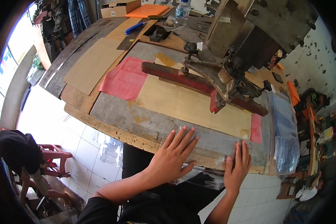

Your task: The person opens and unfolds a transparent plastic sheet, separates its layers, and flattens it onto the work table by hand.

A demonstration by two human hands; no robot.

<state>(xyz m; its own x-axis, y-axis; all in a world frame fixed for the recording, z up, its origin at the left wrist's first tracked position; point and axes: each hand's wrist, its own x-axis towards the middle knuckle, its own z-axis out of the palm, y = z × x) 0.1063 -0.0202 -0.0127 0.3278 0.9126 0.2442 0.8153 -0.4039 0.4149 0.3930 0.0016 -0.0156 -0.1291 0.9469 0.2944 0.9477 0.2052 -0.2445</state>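
My left hand (175,156) lies flat with spread fingers on a clear plastic sheet (209,147) at the front edge of the grey work plate (115,110). To its right, my right hand (238,162) rests on the same sheet, its fingers extended and close together. Part of the plastic hangs over the edge below my hands. Beyond them a long cream sheet (175,100) lies over a pink sheet (123,78), which shows at both ends. Above these stands a machine head with a red bar (201,80).
Stacked clear plastic (285,138) lies at the table's right end. A cardboard sheet (93,67), blue cutter (135,28), bottle (182,13) and orange packet (147,11) are on the left and far side. One person (33,168) bends down at lower left; another is at far right.
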